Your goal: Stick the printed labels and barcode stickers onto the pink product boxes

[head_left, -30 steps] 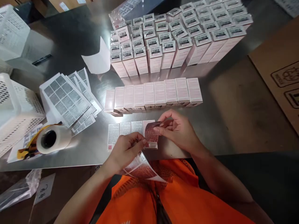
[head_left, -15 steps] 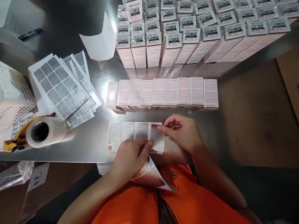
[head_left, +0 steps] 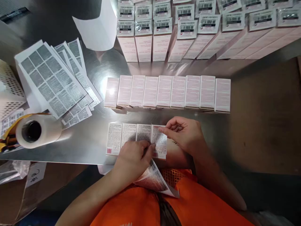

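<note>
Four small boxes lie side by side near the table's front edge, their upper faces covered by printed labels, such as the leftmost label. My right hand pinches the upper right corner of the rightmost label between thumb and forefinger. Lower on that same label, the fingertips of my left hand rest at its left edge. A partly curled label sheet hangs from under my left hand, over the table edge towards my orange clothing. The left palm hides the lower parts of the middle boxes.
Behind my hands runs a row of pale pink boxes. Taller upright boxes with barcodes stand beyond. Printed label sheets, a tape roll, a white basket, a marker and curled white paper are left.
The camera view has moved a little closer to the table. The rightmost label appears to lie more evenly along its box; both hands keep nearly the same places.
</note>
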Available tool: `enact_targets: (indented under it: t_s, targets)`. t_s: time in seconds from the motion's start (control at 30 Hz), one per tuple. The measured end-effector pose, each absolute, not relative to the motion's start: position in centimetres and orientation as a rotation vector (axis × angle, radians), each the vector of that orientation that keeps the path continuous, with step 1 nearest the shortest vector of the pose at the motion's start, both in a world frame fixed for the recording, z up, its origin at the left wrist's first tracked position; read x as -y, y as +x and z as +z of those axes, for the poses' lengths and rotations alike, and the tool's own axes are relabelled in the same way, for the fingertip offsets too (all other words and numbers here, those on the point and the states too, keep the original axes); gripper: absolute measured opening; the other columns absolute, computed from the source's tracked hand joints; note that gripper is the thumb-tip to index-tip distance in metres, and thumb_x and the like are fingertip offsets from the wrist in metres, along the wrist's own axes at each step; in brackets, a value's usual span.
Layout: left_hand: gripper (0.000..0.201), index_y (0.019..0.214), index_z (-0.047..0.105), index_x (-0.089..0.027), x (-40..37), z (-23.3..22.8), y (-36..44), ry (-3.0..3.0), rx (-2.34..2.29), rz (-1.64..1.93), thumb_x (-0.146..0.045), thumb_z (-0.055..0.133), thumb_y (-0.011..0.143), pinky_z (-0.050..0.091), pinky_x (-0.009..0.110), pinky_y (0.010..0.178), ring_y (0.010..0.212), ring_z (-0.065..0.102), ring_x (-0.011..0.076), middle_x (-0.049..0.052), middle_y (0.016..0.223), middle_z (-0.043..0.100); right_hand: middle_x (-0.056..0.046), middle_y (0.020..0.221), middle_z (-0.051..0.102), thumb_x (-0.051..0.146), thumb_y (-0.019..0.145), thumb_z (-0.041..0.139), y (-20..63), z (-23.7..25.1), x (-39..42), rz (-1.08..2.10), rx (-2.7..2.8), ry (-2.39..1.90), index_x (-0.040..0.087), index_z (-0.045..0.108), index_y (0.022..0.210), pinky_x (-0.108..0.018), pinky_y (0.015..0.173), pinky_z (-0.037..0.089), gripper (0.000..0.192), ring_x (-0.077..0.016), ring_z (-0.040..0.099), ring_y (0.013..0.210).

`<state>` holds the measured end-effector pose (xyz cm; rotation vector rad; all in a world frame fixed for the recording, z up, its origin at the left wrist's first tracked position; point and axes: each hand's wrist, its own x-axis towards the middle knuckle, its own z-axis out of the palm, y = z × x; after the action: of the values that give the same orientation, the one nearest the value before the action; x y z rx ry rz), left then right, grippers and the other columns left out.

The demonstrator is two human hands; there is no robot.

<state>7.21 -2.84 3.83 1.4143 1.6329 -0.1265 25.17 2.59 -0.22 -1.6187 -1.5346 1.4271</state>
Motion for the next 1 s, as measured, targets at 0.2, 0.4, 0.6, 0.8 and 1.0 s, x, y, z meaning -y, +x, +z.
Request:
enact_targets:
  t_s: [0.2,0.4,0.6,0.8,1.0]
  targets:
    - [0.042,0.071,0.072,-0.019,2.62,3.98,6.99,1.372,-1.606,-0.124,-0.039,0.043,0.095,0.033,0.029,0.058,0.061,0.063,0.0185,0.006,0.068,0.073,0.001,0.054,0.064,0.049,0.074,0.079,25.06,0.21,-2.64,1.423,1.535,-1.663,0.021,0.067,0.064,-0.023,0.047,0.041,0.032,-0.0118,0.055,0.050]
    - [0.042,0.073,0.075,-0.020,2.36,3.84,6.84,1.354,-1.576,-0.094,-0.039,0.044,0.095,0.036,0.028,0.058,0.062,0.065,0.0184,0.005,0.072,0.076,0.002,0.052,0.061,0.046,0.074,0.078,24.86,0.40,-2.66,1.391,1.566,-1.685,0.020,0.066,0.063,-0.023,0.046,0.038,0.030,-0.0115,0.053,0.049]
    - [0.041,0.074,0.076,-0.020,2.38,3.76,6.81,1.362,-1.570,-0.095,-0.038,0.045,0.095,0.035,0.028,0.057,0.059,0.065,0.0174,0.004,0.071,0.076,0.002,0.052,0.061,0.045,0.074,0.079,24.79,0.52,-2.71,1.396,1.559,-1.703,0.020,0.066,0.063,-0.022,0.046,0.038,0.030,-0.0107,0.052,0.049]
    - [0.041,0.073,0.075,-0.020,2.42,3.75,6.75,1.377,-1.579,-0.099,-0.037,0.045,0.095,0.035,0.028,0.057,0.059,0.064,0.0178,0.005,0.069,0.076,0.002,0.053,0.061,0.043,0.074,0.079,24.75,0.47,-2.66,1.370,1.581,-1.711,0.019,0.066,0.064,-0.022,0.047,0.038,0.028,-0.0107,0.053,0.050]
    - [0.041,0.072,0.075,-0.020,2.21,3.93,6.91,1.372,-1.577,-0.114,-0.037,0.045,0.095,0.034,0.028,0.055,0.057,0.063,0.0169,0.005,0.068,0.075,0.003,0.054,0.062,0.042,0.074,0.079,24.77,0.43,-2.63,1.348,1.597,-1.725,0.021,0.067,0.064,-0.023,0.047,0.039,0.027,-0.0113,0.054,0.050]
